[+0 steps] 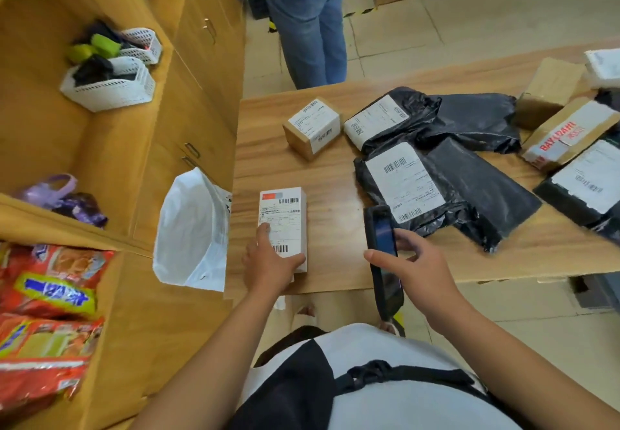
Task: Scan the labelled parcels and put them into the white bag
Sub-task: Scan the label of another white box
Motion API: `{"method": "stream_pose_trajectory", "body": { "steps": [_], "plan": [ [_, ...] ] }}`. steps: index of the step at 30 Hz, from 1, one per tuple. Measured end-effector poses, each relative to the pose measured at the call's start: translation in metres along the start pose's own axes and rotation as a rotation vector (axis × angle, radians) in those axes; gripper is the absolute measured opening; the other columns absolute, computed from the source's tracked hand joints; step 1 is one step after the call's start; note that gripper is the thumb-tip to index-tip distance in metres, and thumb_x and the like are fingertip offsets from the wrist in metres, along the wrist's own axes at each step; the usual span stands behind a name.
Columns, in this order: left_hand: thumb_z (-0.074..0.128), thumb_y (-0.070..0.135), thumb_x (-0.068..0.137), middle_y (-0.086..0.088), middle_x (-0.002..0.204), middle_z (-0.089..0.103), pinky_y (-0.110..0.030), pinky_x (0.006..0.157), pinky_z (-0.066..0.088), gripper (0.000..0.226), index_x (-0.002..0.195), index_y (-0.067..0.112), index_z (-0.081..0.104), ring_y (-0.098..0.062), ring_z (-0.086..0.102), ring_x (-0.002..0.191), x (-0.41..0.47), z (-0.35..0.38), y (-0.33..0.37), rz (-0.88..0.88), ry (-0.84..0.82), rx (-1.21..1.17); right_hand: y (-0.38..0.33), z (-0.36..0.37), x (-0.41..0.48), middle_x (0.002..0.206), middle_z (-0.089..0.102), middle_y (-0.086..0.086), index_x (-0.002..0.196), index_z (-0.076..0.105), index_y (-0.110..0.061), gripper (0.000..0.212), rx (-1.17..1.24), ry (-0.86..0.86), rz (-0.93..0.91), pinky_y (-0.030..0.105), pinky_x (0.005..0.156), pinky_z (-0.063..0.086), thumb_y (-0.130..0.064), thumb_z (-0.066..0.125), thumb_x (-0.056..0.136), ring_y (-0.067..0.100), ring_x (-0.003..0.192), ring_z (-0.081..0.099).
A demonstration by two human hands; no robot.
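Far left, red snack packets [43, 295] lie on a wooden ledge. Above them two white baskets [110, 87] of dark and green bundles sit on the shelf.

Next comes the white bag [191, 231], a thin crinkled plastic sack with its mouth open. It sits between the cabinet and the left edge of the tabletop [328, 201].

Just right of the bag, near the front edge, lies a white box parcel [288, 201]. It is oblong and lies flat. A shipping label covers its top, with a red patch at the far corner and barcodes at both ends. The left grip [271, 262], a bare hand, holds its near end, with the forefinger stretched along the label and the thumb across the near edge.

Farther back stands a small cardboard box [312, 127] with a white label wrapped over its top.

The right grip [419, 265] is closed around a dark handheld scanner [382, 255], held over the front edge with its screen facing up.

Beyond the scanner lie two black poly mailers [402, 181], glossy and creased, each with a white barcoded label. At the far right are taped cardboard parcels [567, 134] and another black labelled parcel [583, 188].

A person in jeans [308, 20] stands beyond the tabletop.
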State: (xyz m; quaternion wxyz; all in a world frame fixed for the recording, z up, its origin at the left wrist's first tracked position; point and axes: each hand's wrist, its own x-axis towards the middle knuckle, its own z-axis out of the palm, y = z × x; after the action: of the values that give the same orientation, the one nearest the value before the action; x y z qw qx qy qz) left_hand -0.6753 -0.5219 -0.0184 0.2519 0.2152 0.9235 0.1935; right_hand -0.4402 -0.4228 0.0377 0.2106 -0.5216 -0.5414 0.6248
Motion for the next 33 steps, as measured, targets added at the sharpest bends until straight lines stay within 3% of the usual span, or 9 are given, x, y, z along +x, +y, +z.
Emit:
{"method": "stream_pose_trajectory", "body": {
  "steps": [6, 10, 15, 18, 22, 25, 27, 30, 33],
  "plan": [
    [0.080, 0.048, 0.068, -0.007, 0.139, 0.039, -0.039, 0.083, 0.041, 0.102, 0.149, 0.035, 0.020, -0.029, 0.040, 0.127, -0.016, 0.012, -0.004, -0.083, 0.000, 0.061, -0.003, 0.008, 0.006, 0.112, 0.058, -0.023, 0.141, 0.055, -0.025, 0.083, -0.014, -0.105, -0.029, 0.013, 0.054, 0.048, -0.044, 0.090, 0.068, -0.018, 0.075, 0.062],
    [0.081, 0.054, 0.066, -0.007, 0.141, 0.036, -0.037, 0.081, 0.037, 0.108, 0.151, 0.033, 0.017, -0.029, 0.036, 0.129, -0.016, 0.014, -0.007, -0.068, -0.043, 0.055, -0.005, 0.014, 0.008, 0.109, 0.055, -0.029, 0.139, 0.056, -0.029, 0.081, -0.022, -0.120, -0.030, 0.012, 0.057, 0.047, -0.045, 0.090, 0.067, -0.020, 0.080, 0.061],
    [0.080, 0.049, 0.073, -0.007, 0.145, 0.041, -0.041, 0.095, 0.046, 0.098, 0.149, 0.029, 0.023, -0.030, 0.047, 0.128, 0.010, -0.012, -0.015, -0.073, -0.041, -0.149, -0.006, 0.023, 0.010, 0.108, 0.058, -0.026, 0.138, 0.056, -0.030, 0.083, -0.037, -0.083, -0.016, 0.010, 0.051, 0.048, -0.048, 0.090, 0.065, -0.009, 0.079, 0.066],
    [0.077, 0.035, 0.082, -0.007, 0.145, 0.045, -0.045, 0.103, 0.046, 0.084, 0.150, 0.024, 0.028, -0.030, 0.052, 0.126, 0.042, -0.039, -0.019, -0.117, -0.087, -0.270, -0.006, 0.032, 0.011, 0.102, 0.057, -0.027, 0.139, 0.055, -0.028, 0.082, -0.021, -0.058, 0.010, 0.008, 0.046, 0.046, -0.044, 0.090, 0.067, -0.023, 0.074, 0.060],
    [0.073, 0.023, 0.088, -0.007, 0.118, 0.058, -0.043, 0.076, 0.057, 0.063, 0.143, 0.024, 0.043, -0.031, 0.064, 0.095, 0.073, -0.061, -0.020, -0.201, -0.311, -0.365, -0.015, 0.045, 0.008, 0.105, 0.058, -0.027, 0.140, 0.056, -0.028, 0.082, -0.050, -0.007, 0.042, 0.015, 0.059, 0.046, -0.046, 0.090, 0.066, -0.006, 0.079, 0.067],
    [0.071, 0.005, 0.088, -0.004, 0.105, 0.063, -0.043, 0.078, 0.058, 0.070, 0.147, 0.026, 0.038, -0.025, 0.065, 0.087, 0.089, -0.062, -0.016, -0.166, -0.447, -0.434, -0.025, 0.053, 0.005, 0.111, 0.059, -0.022, 0.138, 0.057, -0.029, 0.081, -0.075, 0.045, 0.052, 0.021, 0.066, 0.047, -0.046, 0.090, 0.066, -0.001, 0.084, 0.066],
    [0.069, -0.006, 0.086, -0.002, 0.102, 0.067, -0.035, 0.066, 0.060, 0.077, 0.148, 0.026, 0.036, -0.020, 0.068, 0.088, 0.097, -0.061, -0.013, -0.149, -0.514, -0.487, -0.031, 0.058, 0.005, 0.114, 0.062, -0.017, 0.134, 0.059, -0.029, 0.077, -0.095, 0.069, 0.061, 0.029, 0.074, 0.053, -0.045, 0.091, 0.066, 0.002, 0.091, 0.066],
    [0.064, -0.013, 0.084, -0.006, 0.110, 0.069, -0.047, 0.069, 0.061, 0.076, 0.145, 0.026, 0.040, -0.025, 0.071, 0.092, 0.106, -0.053, -0.015, -0.151, -0.575, -0.567, -0.041, 0.063, 0.006, 0.122, 0.064, -0.007, 0.131, 0.060, -0.031, 0.073, -0.191, 0.069, 0.104, 0.047, 0.088, 0.058, -0.045, 0.091, 0.067, 0.014, 0.101, 0.065],
    [0.064, -0.013, 0.085, 0.001, 0.106, 0.069, -0.057, 0.073, 0.059, 0.073, 0.142, 0.027, 0.042, -0.023, 0.071, 0.090, 0.113, -0.042, -0.021, -0.141, -0.568, -0.630, -0.054, 0.064, 0.007, 0.128, 0.058, -0.007, 0.141, 0.056, -0.027, 0.089, -0.383, 0.034, 0.153, 0.038, 0.084, 0.051, -0.054, 0.090, 0.063, 0.013, 0.104, 0.060]
  ]
}}
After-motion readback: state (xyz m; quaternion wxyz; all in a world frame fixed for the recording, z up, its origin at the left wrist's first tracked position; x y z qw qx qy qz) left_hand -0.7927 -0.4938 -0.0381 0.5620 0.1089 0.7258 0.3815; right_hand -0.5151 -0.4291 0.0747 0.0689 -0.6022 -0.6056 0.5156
